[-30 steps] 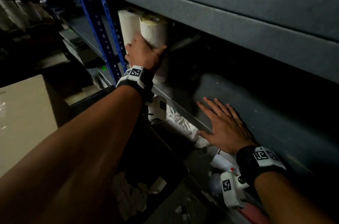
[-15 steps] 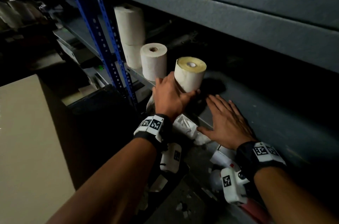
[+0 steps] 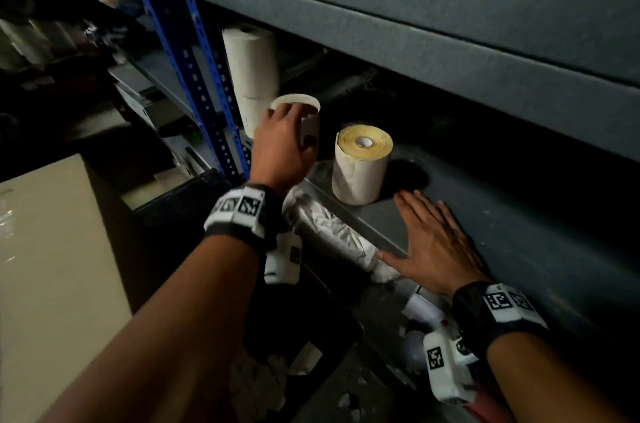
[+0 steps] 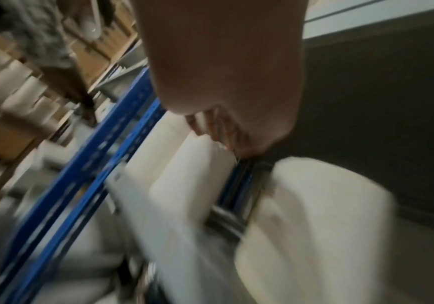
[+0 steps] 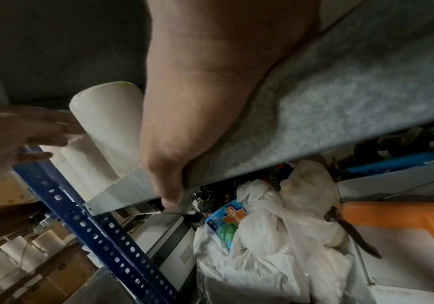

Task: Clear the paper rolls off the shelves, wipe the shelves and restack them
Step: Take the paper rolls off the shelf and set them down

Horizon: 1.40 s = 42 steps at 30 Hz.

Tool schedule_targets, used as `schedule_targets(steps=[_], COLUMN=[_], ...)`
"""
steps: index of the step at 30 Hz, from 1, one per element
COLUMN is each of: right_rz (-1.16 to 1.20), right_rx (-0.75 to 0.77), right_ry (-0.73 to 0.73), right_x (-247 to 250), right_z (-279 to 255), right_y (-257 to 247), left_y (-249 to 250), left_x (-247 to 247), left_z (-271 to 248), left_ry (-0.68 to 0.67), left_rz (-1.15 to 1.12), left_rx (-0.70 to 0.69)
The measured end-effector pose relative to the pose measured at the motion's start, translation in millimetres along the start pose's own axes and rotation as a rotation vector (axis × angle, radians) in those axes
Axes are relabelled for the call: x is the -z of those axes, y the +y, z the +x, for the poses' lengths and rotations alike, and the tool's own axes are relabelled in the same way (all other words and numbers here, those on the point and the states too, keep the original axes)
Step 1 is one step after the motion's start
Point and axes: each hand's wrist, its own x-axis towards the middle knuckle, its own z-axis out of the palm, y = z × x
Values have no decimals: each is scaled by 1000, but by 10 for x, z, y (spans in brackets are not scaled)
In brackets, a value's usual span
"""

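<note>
Now you're working the paper rolls on the lower shelf (image 3: 485, 214).

Your left hand (image 3: 280, 145) curls over the white roll (image 3: 304, 111) by the blue upright (image 3: 194, 69), apparently gripping it, though the fingers are partly hidden. The yellow-topped roll (image 3: 362, 166) stands upright just beside it, free of both hands. Your right hand (image 3: 433, 242) lies flat, fingers spread, on the shelf's front edge, thumb hooked over the lip. A taller stack (image 3: 252, 66) waits behind. Clearing or restacking, I can't tell; next, lift that roll straight so its neighbour doesn't topple.
</note>
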Motion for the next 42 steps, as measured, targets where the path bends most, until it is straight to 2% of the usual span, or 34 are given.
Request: schedule_targets(steps=[3, 7, 11, 13, 15, 18, 20, 28, 30, 32, 34, 36, 38, 42], right_rz=[4, -5, -5, -8, -14, -8, -9, 94, 249, 407, 418, 306, 193, 104], right_rx=[1, 3, 3, 4, 1, 3, 3, -13, -70, -85, -20, 32, 16, -104], right_ry=[-3, -7, -6, -7, -4, 1, 2, 14, 80, 239, 441, 530, 458, 68], right_x=[-2, -8, -7, 8, 12, 18, 16, 95, 172, 268, 411, 605, 787, 989], right_z=[-3, 5, -1, -2, -8, -12, -12, -67, -96, -86, 25, 261, 580, 1125], right_y=[6, 17, 12, 1, -4, -11, -3, -75, -134, -210, -348, -526, -679, -772], left_y=[-46, -306, -175, -64, 34, 51, 53, 149, 132, 120, 110, 99, 93, 84], left_x=[-56, -295, -196, -102, -19, -6, -19, 12, 7, -8, -22, -29, -34, -43], left_z=[398, 731, 754, 647, 465, 268, 265, 314, 319, 323, 323, 325, 327, 339], left_ry=[-103, -273, -306, -342, -364, -336, -330, -407, -404, -404, -398, -394, -390, -381], left_rz=[285, 420, 439, 434, 377, 348, 345, 349, 354, 356, 349, 348, 353, 353], left_rx=[1, -23, 5, -21, 12, -10, -46, -25, -25, -25, -26, -25, -28, -26])
